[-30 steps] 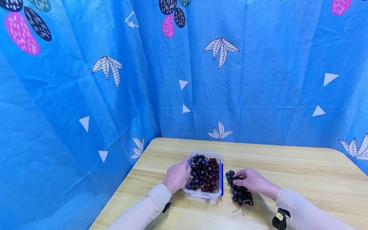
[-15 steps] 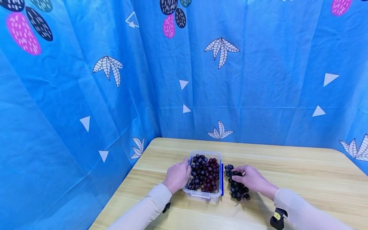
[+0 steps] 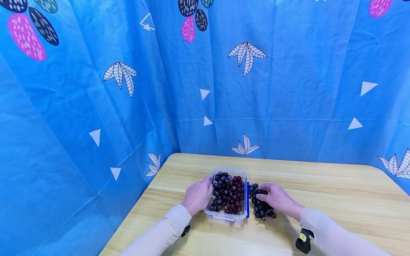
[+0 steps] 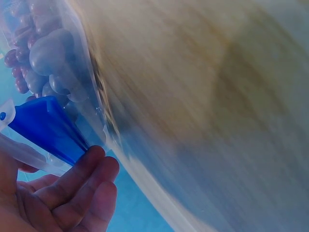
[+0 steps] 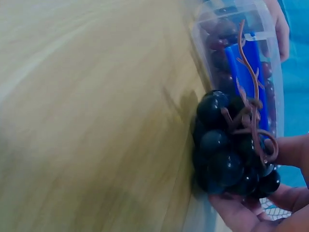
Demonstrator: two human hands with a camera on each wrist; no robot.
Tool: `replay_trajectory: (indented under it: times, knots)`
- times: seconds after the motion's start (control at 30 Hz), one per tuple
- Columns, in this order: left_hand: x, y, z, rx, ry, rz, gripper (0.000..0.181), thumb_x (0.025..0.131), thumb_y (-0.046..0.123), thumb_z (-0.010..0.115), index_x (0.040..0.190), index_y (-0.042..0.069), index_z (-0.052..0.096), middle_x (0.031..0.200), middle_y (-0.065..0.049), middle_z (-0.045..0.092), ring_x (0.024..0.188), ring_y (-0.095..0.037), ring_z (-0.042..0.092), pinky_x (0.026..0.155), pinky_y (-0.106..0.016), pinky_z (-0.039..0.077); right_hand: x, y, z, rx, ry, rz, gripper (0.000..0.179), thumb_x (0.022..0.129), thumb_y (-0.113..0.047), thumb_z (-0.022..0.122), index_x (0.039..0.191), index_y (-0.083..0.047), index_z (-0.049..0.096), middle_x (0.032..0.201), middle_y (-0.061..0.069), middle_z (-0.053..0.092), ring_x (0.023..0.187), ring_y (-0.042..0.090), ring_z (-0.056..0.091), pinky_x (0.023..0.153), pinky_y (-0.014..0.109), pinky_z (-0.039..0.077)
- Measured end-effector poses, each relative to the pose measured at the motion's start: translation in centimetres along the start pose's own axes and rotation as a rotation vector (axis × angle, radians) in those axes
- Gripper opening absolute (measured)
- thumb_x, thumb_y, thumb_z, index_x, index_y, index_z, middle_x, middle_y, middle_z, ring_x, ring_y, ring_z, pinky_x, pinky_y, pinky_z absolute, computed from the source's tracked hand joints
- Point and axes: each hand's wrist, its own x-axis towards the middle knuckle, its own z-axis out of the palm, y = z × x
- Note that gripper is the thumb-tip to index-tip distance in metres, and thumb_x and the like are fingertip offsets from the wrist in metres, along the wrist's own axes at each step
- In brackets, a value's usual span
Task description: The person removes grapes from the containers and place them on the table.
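Head: the black grape bunch (image 3: 258, 207), pinched by the right hand (image 3: 279, 200), has been shifted leftward, so little reach is left between it and the clear plastic box (image 3: 238, 222). Left wrist: a blue latch (image 4: 46, 125) is apparently touched by the left hand (image 4: 67, 198) (whether anything is gripped cannot be told). Right wrist: the brown stem (image 5: 251, 72) is seen across a 2nd latch (image 5: 241, 72).

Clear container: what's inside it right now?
The container holds dark grapes on the left and redder grapes on the right; whatever lies beneath them is covered.
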Motion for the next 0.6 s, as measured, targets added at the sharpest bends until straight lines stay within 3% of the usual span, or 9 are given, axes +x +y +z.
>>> replay_trajectory:
  times: [0.07,0.13,0.23,0.3,0.37,0.47,0.6]
  knots:
    - [0.00,-0.01,0.00,-0.006,-0.002,-0.001,0.028,0.105,0.027,0.048,0.125,0.010,0.057,0.064,0.002,0.056,0.051,-0.014,0.051,0.048,-0.033,0.044,0.18,0.02,-0.02,-0.012,0.005,0.010,0.038,0.093,-0.020,0.070,0.123,0.004,0.064,0.123,0.023,0.066,0.109,0.038,0.064,0.097,0.056,0.049]
    - [0.03,-0.03,0.05,-0.009,-0.003,0.000,0.028,0.105,0.027,0.048,0.126,0.010,0.057,0.063,0.002,0.055,0.049,-0.014,0.050,0.046,-0.032,0.042,0.35,0.12,-0.05,0.004,-0.002,0.041,0.038,0.094,-0.021,0.069,0.123,0.004,0.064,0.114,0.022,0.068,0.087,0.030,0.068,0.085,0.053,0.055]
    - [0.10,-0.02,0.14,-0.008,-0.003,0.002,0.029,0.105,0.027,0.047,0.126,0.009,0.056,0.062,0.003,0.053,0.048,-0.013,0.048,0.045,-0.031,0.041,0.47,0.31,-0.04,0.066,-0.030,0.112,0.044,0.095,-0.026,0.068,0.129,0.002,0.060,0.110,0.019,0.064,0.064,0.021,0.058,0.064,0.044,0.058]
    - [0.14,-0.03,0.19,-0.009,0.000,0.005,0.028,0.105,0.027,0.048,0.126,0.009,0.056,0.062,0.004,0.053,0.048,-0.012,0.048,0.045,-0.030,0.041,0.49,0.37,0.01,0.121,-0.055,0.153,0.051,0.096,-0.029,0.068,0.134,0.002,0.055,0.114,0.024,0.060,0.064,0.023,0.060,0.055,0.040,0.058]
    - [0.16,-0.02,0.21,-0.006,0.003,0.006,0.028,0.106,0.027,0.047,0.125,0.009,0.057,0.062,0.004,0.052,0.048,-0.012,0.048,0.045,-0.030,0.041,0.46,0.37,0.09,0.149,-0.074,0.170,0.057,0.095,-0.031,0.069,0.139,0.002,0.051,0.126,0.031,0.056,0.081,0.033,0.067,0.056,0.041,0.059]
    - [0.18,-0.01,0.24,-0.011,0.005,0.006,0.029,0.105,0.027,0.048,0.126,0.008,0.057,0.061,0.004,0.052,0.048,-0.012,0.048,0.045,-0.030,0.041,0.43,0.28,0.20,0.172,-0.097,0.162,0.062,0.093,-0.027,0.071,0.142,0.002,0.046,0.133,0.040,0.048,0.102,0.048,0.065,0.058,0.044,0.060]
    - [0.16,0.01,0.29,-0.014,0.001,0.001,0.030,0.105,0.027,0.048,0.126,0.008,0.057,0.062,0.005,0.052,0.048,-0.012,0.048,0.046,-0.030,0.042,0.24,0.11,0.34,0.198,-0.107,0.158,0.063,0.091,-0.020,0.071,0.144,0.002,0.043,0.133,0.043,0.046,0.096,0.046,0.067,0.058,0.045,0.060]
